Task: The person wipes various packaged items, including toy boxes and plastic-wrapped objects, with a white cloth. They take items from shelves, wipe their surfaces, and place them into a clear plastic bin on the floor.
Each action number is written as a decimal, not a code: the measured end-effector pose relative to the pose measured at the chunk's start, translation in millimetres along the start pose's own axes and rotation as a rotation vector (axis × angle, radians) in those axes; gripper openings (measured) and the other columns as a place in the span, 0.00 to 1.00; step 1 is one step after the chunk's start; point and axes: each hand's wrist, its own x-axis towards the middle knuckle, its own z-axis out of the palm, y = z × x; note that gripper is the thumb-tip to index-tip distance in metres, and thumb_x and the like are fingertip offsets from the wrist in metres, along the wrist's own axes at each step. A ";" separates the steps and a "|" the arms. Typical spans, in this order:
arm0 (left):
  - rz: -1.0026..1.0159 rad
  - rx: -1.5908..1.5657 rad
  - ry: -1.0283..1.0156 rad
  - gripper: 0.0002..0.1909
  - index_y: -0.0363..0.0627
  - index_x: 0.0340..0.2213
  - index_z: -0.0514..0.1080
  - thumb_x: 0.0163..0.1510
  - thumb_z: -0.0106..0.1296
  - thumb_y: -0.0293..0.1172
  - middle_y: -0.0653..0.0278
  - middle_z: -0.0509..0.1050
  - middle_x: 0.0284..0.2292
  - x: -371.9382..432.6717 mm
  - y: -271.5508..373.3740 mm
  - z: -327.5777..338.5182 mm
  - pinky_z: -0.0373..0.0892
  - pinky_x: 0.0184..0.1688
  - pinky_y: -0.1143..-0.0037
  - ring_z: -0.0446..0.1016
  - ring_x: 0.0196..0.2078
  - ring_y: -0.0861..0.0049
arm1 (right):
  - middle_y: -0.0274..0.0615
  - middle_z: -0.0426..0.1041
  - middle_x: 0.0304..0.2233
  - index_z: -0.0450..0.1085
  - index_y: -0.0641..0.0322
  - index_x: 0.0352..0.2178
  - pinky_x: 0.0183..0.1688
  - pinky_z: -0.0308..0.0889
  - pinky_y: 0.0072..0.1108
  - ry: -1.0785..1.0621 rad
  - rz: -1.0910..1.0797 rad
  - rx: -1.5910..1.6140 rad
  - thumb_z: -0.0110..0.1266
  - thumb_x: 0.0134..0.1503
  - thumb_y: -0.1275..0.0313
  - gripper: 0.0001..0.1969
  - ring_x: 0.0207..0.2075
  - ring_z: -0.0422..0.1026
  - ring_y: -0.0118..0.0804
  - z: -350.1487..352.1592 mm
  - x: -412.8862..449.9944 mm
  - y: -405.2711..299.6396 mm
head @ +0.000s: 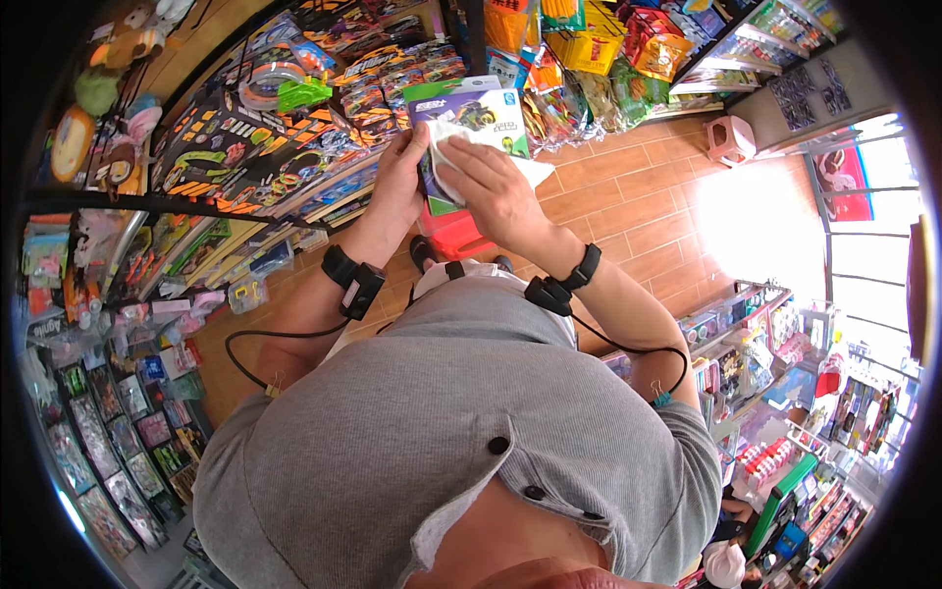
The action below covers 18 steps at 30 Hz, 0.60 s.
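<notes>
A boxed toy (482,110), printed in green, purple and white, is held up at the top centre. My left hand (401,173) grips its left edge, with the thumb on the front. Fingers of my right hand (486,184) lie flat on a white cloth or tissue (447,138) pressed against the box front. One corner of the white material sticks out to the right of my hand. Part of the box is hidden by the right hand and the cloth. Below the box, a red plastic stool or bin (455,234) stands near my feet.
Shelves of boxed toys (243,140) rise at the left, close to my left hand. Hanging snack packets (589,48) are beyond the box. A pink stool (730,140) stands on the tiled floor. Glass display cases (765,368) are at right; a person (725,563) is at the lower right.
</notes>
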 end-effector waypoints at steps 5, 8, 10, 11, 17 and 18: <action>0.109 -0.123 0.074 0.15 0.42 0.42 0.70 0.58 0.55 0.38 0.64 0.75 0.40 -3.6 20.6 -6.6 0.72 0.46 0.73 0.74 0.41 0.77 | 0.45 0.72 0.47 0.73 0.67 0.39 0.52 0.66 0.34 -0.208 -0.203 0.194 0.53 0.44 0.80 0.17 0.53 0.69 0.45 -20.8 -9.9 9.1; 0.164 -0.076 0.051 0.16 0.42 0.43 0.69 0.57 0.56 0.38 0.64 0.75 0.40 -0.2 25.5 -18.8 0.72 0.45 0.72 0.74 0.42 0.77 | 0.44 0.75 0.42 0.73 0.66 0.30 0.47 0.68 0.33 -0.097 -0.159 0.204 0.52 0.43 0.82 0.10 0.46 0.73 0.45 -25.2 -17.3 32.8; 0.144 -0.050 0.104 0.18 0.42 0.43 0.68 0.56 0.57 0.38 0.64 0.75 0.40 -3.5 29.1 -19.5 0.72 0.45 0.73 0.74 0.41 0.77 | 0.43 0.76 0.38 0.73 0.65 0.27 0.44 0.69 0.31 0.035 -0.001 0.177 0.51 0.42 0.85 0.09 0.42 0.74 0.45 -31.1 -17.7 43.5; 0.147 -0.051 0.107 0.18 0.42 0.43 0.68 0.56 0.57 0.38 0.64 0.75 0.40 -3.6 30.0 -22.1 0.72 0.45 0.73 0.74 0.41 0.77 | 0.43 0.77 0.37 0.73 0.65 0.26 0.43 0.69 0.31 0.106 0.080 0.157 0.51 0.42 0.86 0.09 0.40 0.75 0.46 -33.0 -17.1 47.5; 0.108 -0.107 0.063 0.18 0.41 0.45 0.68 0.57 0.56 0.37 0.63 0.74 0.41 -9.9 24.4 -12.3 0.72 0.46 0.72 0.74 0.42 0.76 | 0.46 0.76 0.40 0.74 0.64 0.32 0.44 0.68 0.31 0.265 0.113 0.174 0.51 0.42 0.89 0.15 0.41 0.73 0.47 -27.4 17.8 36.1; 0.086 -0.139 0.058 0.16 0.41 0.44 0.68 0.58 0.55 0.36 0.63 0.75 0.41 -12.7 25.0 -7.4 0.72 0.45 0.73 0.74 0.42 0.76 | 0.44 0.76 0.40 0.73 0.63 0.31 0.44 0.68 0.31 0.225 0.035 0.150 0.53 0.41 0.87 0.14 0.42 0.73 0.46 -22.8 22.5 32.1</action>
